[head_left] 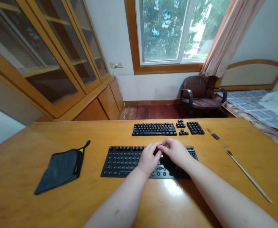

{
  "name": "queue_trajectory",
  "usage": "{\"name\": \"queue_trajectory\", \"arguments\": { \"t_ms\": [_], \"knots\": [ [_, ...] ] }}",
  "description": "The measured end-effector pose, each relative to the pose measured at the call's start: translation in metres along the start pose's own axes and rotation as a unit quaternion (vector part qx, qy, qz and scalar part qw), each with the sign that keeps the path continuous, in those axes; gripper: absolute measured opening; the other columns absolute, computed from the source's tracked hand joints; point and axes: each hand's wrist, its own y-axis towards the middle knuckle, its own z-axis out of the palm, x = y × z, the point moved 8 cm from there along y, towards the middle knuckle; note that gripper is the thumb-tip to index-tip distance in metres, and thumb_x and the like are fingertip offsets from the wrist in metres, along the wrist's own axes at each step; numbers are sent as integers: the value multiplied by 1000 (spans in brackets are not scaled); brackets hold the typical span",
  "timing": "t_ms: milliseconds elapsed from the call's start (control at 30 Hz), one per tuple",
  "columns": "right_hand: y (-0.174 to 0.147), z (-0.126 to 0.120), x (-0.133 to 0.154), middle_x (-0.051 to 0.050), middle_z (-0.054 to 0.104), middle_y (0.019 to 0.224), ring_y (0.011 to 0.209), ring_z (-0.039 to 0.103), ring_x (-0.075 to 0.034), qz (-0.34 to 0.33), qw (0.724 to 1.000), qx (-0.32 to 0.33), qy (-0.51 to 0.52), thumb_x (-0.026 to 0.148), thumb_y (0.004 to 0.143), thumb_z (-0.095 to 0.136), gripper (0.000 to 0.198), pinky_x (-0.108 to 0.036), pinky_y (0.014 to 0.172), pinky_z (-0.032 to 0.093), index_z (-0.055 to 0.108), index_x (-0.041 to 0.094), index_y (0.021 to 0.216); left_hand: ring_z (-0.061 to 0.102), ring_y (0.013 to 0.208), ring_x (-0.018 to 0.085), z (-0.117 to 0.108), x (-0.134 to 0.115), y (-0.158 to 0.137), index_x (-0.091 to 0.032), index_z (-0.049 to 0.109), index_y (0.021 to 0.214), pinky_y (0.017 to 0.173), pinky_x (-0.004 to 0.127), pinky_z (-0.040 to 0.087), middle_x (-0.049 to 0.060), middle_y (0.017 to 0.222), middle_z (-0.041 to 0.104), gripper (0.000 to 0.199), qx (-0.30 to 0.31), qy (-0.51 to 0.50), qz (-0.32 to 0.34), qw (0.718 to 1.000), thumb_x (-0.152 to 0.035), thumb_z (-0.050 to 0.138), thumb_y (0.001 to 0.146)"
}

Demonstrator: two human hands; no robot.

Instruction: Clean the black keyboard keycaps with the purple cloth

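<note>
A black keyboard [119, 163] lies across the desk with most of its switches bare. Keycaps sit along the left part of its top row. My left hand [150, 156] and my right hand [175, 150] meet just above its right half, fingertips pinched together. Whatever is between the fingers is hidden or too small to name. Behind the keyboard, loose black keycaps [154, 129] are laid out in a block, with smaller groups and a number-pad block [195, 128] to the right.
A folded dark grey cloth [62, 164] lies to the left. On the right are a small wire keycap puller [215, 136] with a dark middle and a long thin brush [249, 177]. Past the desk [58, 209] stand a chair [196, 91], a bed [255, 101] and a glass-door cabinet [91, 104].
</note>
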Motion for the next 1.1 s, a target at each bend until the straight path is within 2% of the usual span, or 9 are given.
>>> {"name": "queue_trajectory", "arguments": {
  "t_ms": [233, 500, 700, 867, 1000, 1100],
  "knots": [
    [-5, 12, -3, 4, 48, 51, 49, 45, -12, -13, 996, -62, 68, 40, 77, 56, 22, -23, 48, 31, 54, 19, 68, 59, 94, 16, 0, 8, 0, -21, 59, 99, 87, 31, 48, 3, 99, 64, 22, -11, -51, -42, 998, -15, 54, 79],
    [-6, 18, -6, 2, 53, 55, 52, 46, -13, -65, 973, -87, 206, 42, 77, 58, 22, -25, 51, 37, 63, 20, 77, 61, 95, 17, 3, 16, -3, -20, 57, 108, 86, 32, 50, 6, 105, 64, 28, -16, -112, -75, 991, -21, 54, 80],
    [-2, 21, -9, 5, 45, 53, 51, 42, -12, -64, 971, -82, 213, 39, 74, 62, 21, -24, 51, 35, 63, 19, 79, 61, 98, 18, 3, 21, -4, -23, 57, 113, 87, 32, 50, 6, 109, 63, 35, -34, -101, -84, 991, -20, 54, 79],
    [-1, 23, -14, 6, 43, 52, 49, 40, -11, -48, 969, -87, 226, 36, 73, 64, 20, -23, 52, 34, 62, 18, 80, 62, 93, 15, 4, 27, -4, -24, 43, 128, 89, 32, 48, 4, 103, 64, 52, -36, -105, -103, 988, -17, 54, 77],
    [1, 27, -18, 7, 41, 51, 49, 40, -11, -40, 964, -80, 249, 38, 72, 65, 22, -23, 52, 34, 61, 18, 79, 62, 90, 14, 4, 26, -2, -23, 48, 120, 86, 30, 48, 3, 98, 65, 42, -32, -113, -112, 987, -17, 54, 78],
    [1, 23, -19, 5, 47, 57, 53, 44, -12, -43, 951, -101, 289, 40, 76, 60, 22, -24, 54, 36, 60, 19, 81, 63, 83, 14, 2, 26, -2, -21, 52, 111, 81, 29, 50, 3, 94, 66, 35, -41, -107, -121, 986, -20, 57, 77]
  ]
}}
